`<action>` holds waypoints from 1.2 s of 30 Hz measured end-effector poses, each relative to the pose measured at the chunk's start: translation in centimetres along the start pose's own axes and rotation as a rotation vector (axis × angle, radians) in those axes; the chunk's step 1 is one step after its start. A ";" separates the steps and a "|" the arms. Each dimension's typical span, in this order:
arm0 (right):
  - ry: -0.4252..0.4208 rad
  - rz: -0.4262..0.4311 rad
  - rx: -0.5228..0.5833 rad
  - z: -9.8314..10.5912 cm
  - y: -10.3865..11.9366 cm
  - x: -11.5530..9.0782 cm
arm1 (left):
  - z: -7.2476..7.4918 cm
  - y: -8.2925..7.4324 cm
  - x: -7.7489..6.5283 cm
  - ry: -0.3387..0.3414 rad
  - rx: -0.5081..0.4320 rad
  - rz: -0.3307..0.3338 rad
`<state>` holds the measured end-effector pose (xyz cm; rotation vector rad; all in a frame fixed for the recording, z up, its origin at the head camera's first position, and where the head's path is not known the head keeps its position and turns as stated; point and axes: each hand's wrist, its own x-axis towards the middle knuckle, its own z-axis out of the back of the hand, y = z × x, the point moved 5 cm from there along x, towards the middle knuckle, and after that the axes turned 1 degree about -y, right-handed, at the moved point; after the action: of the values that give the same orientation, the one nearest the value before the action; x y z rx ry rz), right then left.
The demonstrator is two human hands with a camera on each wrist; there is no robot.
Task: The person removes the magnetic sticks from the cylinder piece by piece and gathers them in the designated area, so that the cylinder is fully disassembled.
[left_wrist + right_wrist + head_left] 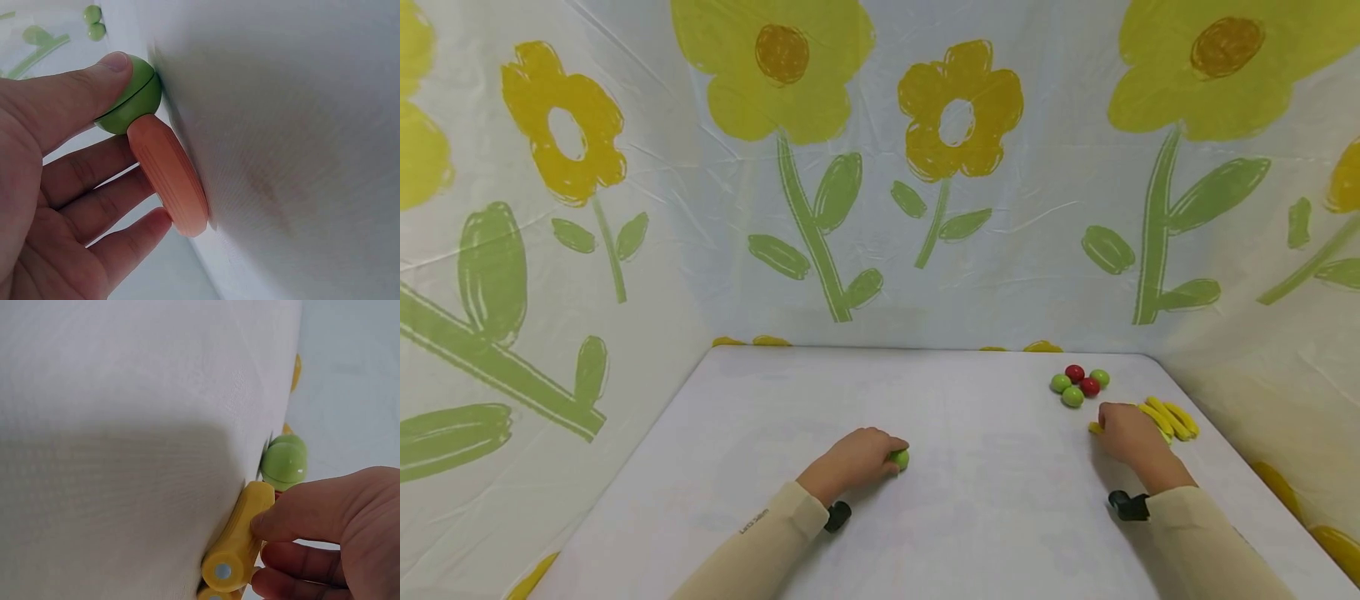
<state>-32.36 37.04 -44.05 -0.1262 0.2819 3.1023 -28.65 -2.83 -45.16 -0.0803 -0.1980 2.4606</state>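
Note:
In the head view my left hand (pixel 859 457) is low over the middle of the white table, around a green toy ball (pixel 899 459). The left wrist view shows the thumb pressed on this seamed ball, with an orange, ridged, carrot-like toy (pixel 167 178) right against it and the other fingers behind that toy. On the right side, my right hand (pixel 1131 435) pinches a yellow toy banana (pixel 240 537) between thumb and fingers. That banana lies close along the table, its round end showing a pale disc. A second yellow piece (pixel 219 594) is partly hidden beneath it.
Beyond the right hand sits a cluster of green balls (pixel 1072 397) and red balls (pixel 1089 387). Several yellow bananas (pixel 1172 418) lie beside it near the table's right edge. Flower-printed cloth (pixel 1045 250) hangs around the white table (pixel 970 517).

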 end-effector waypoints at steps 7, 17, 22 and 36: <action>-0.003 0.034 0.002 0.3 0.6 0.0 | 0.1 0.0 0.1 -0.010 0.001 -0.014; -0.013 0.253 0.119 -1.2 10.8 -0.4 | -0.3 -0.6 0.9 -0.041 -0.003 0.116; -0.016 0.431 0.251 -2.9 17.9 -1.8 | -0.1 -1.0 1.2 -0.083 -0.048 0.243; 0.130 0.476 0.544 -5.6 25.7 -1.4 | 0.5 -1.6 0.5 -0.147 -0.040 0.330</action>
<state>-31.37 10.79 -44.82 -0.2806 1.3145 3.3132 -28.15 -1.31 -44.44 0.0566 -0.3198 2.7939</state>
